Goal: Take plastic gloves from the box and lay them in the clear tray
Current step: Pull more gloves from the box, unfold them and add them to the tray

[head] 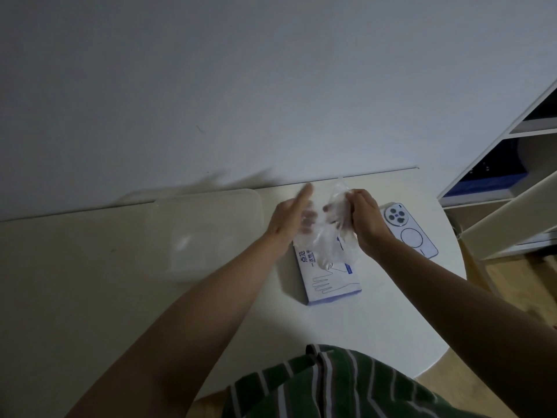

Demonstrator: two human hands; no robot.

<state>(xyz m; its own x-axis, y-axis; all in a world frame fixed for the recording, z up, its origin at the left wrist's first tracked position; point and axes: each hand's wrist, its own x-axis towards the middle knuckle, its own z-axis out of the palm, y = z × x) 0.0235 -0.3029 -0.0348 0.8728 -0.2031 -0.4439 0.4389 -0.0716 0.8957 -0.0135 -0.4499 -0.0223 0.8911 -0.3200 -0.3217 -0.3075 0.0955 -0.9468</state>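
One thin clear glove [328, 239] hangs crumpled in the air between both hands, just above the far end of the box [331, 285], and its lower folds cover part of the box's print. The right hand [366, 220] has its fingers curled round the glove's upper part, bunching the film. The left hand [289, 215] is blurred: one finger points straight up, while the others show only dimly through the film, so I cannot tell whether it pinches the glove or merely touches it. The box lies flat on the pale surface [90, 282], with a glove outline drawn on its top; its opening is hidden behind the film. To the left of the hands sits the clear tray [208, 224], faint against the surface and hard to see into. A phone [413, 233] lies face down just right of the right hand. Further right, a white shelf [512, 164] is cut off by the frame edge, and a green striped shirt [331, 387] fills the bottom.
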